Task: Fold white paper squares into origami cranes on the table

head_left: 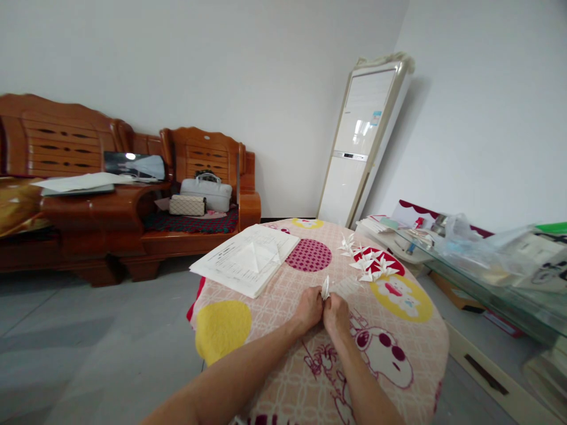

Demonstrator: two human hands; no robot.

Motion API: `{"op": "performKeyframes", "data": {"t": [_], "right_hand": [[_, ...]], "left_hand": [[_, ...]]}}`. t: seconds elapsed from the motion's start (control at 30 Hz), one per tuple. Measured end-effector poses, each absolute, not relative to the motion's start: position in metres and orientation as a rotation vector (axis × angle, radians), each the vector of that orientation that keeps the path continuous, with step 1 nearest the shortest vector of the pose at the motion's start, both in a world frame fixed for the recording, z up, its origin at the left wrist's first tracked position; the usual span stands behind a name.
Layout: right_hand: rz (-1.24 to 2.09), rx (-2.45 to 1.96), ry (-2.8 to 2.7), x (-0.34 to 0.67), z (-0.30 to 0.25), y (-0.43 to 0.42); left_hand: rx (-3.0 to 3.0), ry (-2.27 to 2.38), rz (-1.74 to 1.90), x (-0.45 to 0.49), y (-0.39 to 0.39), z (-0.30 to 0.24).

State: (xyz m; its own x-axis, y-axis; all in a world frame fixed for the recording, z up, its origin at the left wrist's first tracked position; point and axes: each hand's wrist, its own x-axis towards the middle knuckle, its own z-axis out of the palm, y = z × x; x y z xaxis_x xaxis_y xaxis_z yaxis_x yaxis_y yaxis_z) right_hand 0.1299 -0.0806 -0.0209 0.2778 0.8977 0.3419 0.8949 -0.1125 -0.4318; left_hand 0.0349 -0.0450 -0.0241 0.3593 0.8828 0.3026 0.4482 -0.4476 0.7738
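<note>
Between my two hands, near the middle of the round table, a small piece of folded white paper (pixel 326 287) points upward. My left hand (pixel 311 307) pinches it from the left, fingers closed. From the other side my right hand (pixel 336 313) grips it too, its knuckles close against the left hand. The fingers hide the lower part of the paper. Several folded white paper cranes (pixel 374 264) lie grouped beyond my right hand. To the left, a stack of printed paper sheets (pixel 230 267) carries a folded white paper piece (pixel 254 257) on top.
A patterned cloth (pixel 283 342) covers the table. At the right stands a glass-topped cabinet (pixel 482 277) with plastic bags and small items on it. Wooden seats (pixel 199 153) with bags stand at the back left, and a tall white air conditioner (pixel 354 141) in the corner.
</note>
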Motion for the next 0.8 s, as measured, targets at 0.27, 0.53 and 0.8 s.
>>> {"op": "performKeyframes", "data": {"t": [0.27, 0.53, 0.8], "right_hand": [[0.131, -1.943, -1.521, 0.1293, -0.0177, -0.0798], [0.173, -1.917, -1.477, 0.1331, -0.0178, -0.0771], [0.166, -1.868, -1.509, 0.1308, -0.0195, -0.0784]], "left_hand": [[2.04, 1.183, 0.934, 0.0382, -0.0439, -0.0286], [2.042, 1.236, 0.896, 0.0412, -0.0454, -0.0255], [2.053, 1.259, 0.872, 0.0394, -0.0485, -0.0253]]}}
